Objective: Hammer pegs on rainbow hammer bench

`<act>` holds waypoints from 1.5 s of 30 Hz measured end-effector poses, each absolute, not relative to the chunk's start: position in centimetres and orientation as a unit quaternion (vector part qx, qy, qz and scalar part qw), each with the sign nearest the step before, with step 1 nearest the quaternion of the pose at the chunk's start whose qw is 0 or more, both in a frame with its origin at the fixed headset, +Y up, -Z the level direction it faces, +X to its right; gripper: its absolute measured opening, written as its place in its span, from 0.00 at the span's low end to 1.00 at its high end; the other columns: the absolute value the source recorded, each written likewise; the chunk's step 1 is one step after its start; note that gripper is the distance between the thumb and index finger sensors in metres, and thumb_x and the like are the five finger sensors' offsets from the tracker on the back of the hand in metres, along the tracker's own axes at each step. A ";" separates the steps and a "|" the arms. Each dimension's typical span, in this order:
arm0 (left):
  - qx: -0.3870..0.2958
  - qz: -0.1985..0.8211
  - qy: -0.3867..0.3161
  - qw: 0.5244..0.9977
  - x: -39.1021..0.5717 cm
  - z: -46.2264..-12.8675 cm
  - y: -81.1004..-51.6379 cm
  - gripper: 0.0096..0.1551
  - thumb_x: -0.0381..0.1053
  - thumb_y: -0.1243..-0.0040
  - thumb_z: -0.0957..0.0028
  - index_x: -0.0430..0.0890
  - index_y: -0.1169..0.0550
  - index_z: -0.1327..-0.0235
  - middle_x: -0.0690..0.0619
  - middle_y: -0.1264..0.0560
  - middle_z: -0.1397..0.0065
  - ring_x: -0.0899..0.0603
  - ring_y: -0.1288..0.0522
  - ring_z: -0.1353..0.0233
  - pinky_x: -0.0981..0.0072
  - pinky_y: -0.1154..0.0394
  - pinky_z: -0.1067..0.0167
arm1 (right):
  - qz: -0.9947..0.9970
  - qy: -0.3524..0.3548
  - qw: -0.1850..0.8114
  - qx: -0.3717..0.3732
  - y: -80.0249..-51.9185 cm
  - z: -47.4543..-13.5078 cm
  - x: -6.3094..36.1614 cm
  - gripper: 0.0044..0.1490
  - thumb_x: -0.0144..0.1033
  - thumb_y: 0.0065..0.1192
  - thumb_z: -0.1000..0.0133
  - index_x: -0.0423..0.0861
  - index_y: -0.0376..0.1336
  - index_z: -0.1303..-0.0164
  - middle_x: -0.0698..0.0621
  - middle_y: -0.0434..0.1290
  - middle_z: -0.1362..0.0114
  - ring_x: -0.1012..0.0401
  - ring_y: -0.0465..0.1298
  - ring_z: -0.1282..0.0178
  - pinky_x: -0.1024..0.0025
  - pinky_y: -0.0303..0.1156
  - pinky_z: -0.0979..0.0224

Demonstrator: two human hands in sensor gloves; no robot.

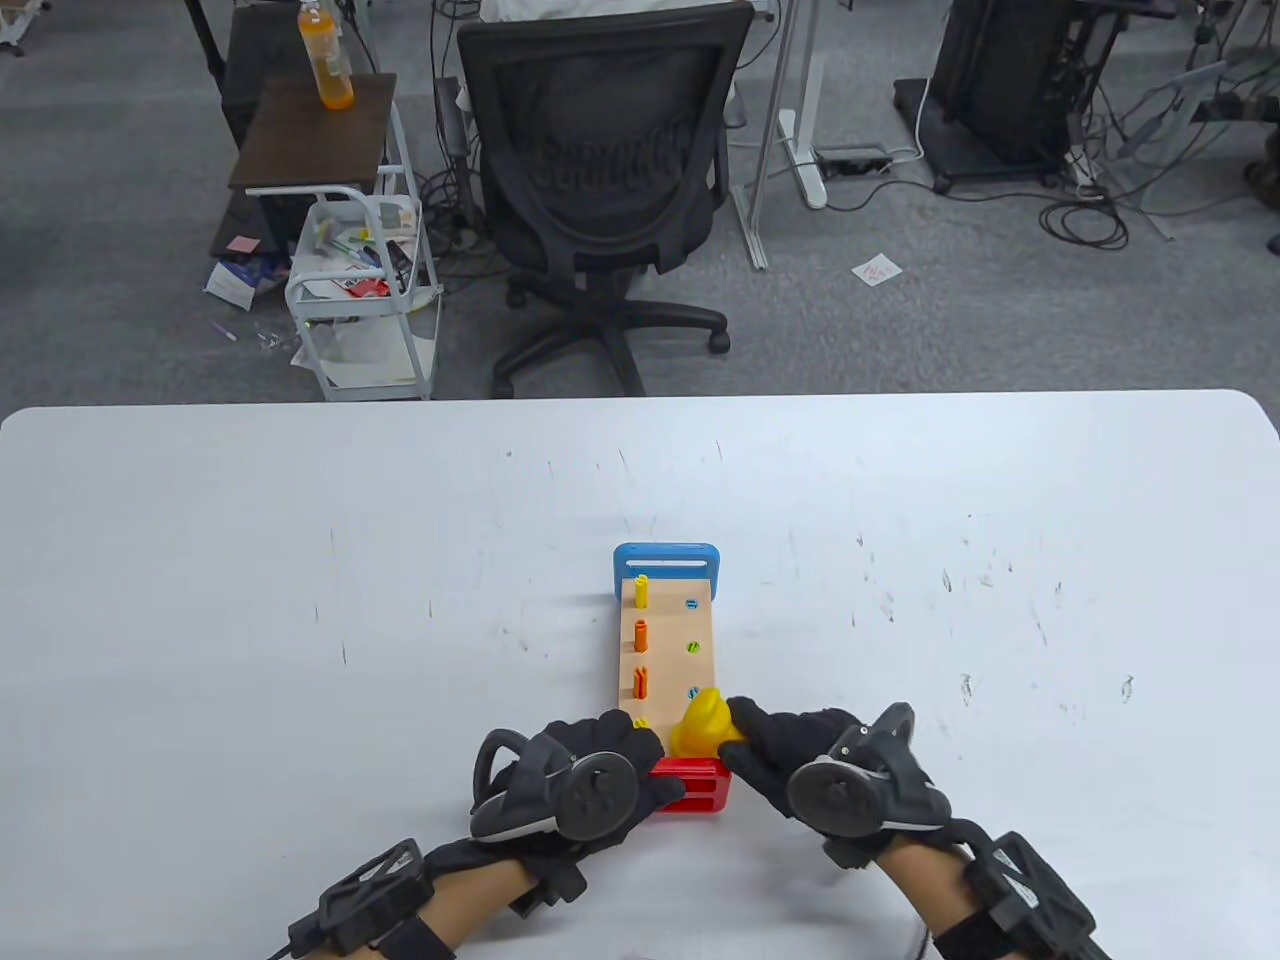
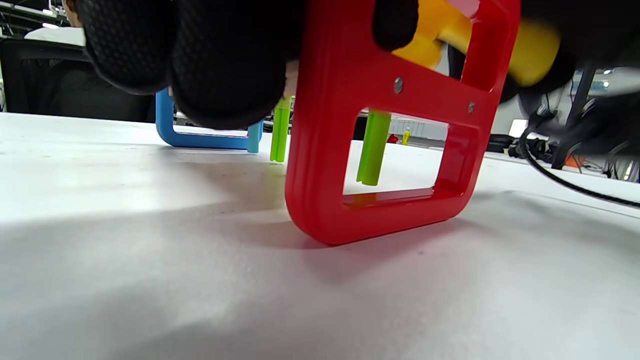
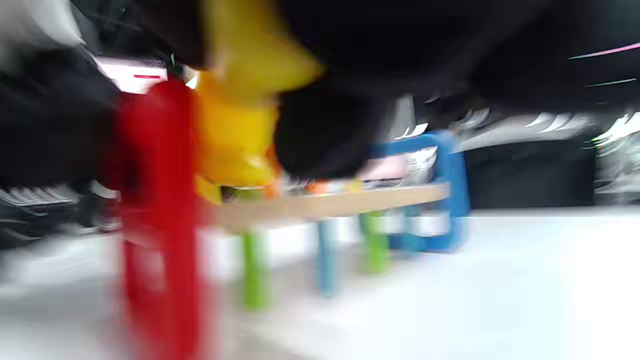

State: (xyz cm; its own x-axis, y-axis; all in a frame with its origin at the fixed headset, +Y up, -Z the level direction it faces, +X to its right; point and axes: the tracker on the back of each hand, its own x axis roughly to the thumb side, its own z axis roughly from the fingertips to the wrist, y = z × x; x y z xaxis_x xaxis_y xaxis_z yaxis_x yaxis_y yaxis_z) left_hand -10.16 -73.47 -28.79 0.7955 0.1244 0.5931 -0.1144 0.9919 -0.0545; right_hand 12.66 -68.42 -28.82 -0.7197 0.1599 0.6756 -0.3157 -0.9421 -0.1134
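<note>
The hammer bench (image 1: 668, 650) lies lengthwise on the white table, a wooden board between a blue end (image 1: 667, 560) at the far side and a red end (image 1: 693, 785) at the near side. Three pegs, one yellow (image 1: 641, 590) and two orange, stand up along its left row; the right row's pegs sit flush. My left hand (image 1: 600, 770) holds the bench's near left corner by the red end (image 2: 395, 125). My right hand (image 1: 790, 750) grips a yellow hammer (image 1: 703, 725), its head down on the board's near right corner. The right wrist view is blurred; the hammer (image 3: 235, 115) shows there too.
The white table (image 1: 300, 600) spreads wide on both sides of the bench. Its far edge runs across the middle of the table view. Beyond it stand a black office chair (image 1: 600, 170) and a small white cart (image 1: 365, 290) on the floor.
</note>
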 end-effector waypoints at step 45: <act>-0.012 0.068 -0.312 0.948 -10.1 -28.8 -73.5 0.35 0.72 0.64 0.45 0.51 0.25 0.43 0.47 0.26 0.38 0.43 0.18 0.49 0.39 0.24 0.35 | 0.863 -0.338 0.115 0.357 -63.2 -27.3 13.7 0.38 0.48 0.48 0.36 0.31 0.68 0.32 0.43 0.86 0.58 0.61 0.80 0.80 0.56 0.84 0.58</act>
State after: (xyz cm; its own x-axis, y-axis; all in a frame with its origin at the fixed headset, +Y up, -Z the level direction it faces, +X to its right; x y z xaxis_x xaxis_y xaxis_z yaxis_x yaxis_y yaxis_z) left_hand -10.14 -73.46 -28.80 0.7963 0.1364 0.5893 -0.1217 0.9905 -0.0648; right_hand 13.72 -63.17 -27.32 -0.7180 -0.0421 0.6948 -0.4407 -0.7452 -0.5005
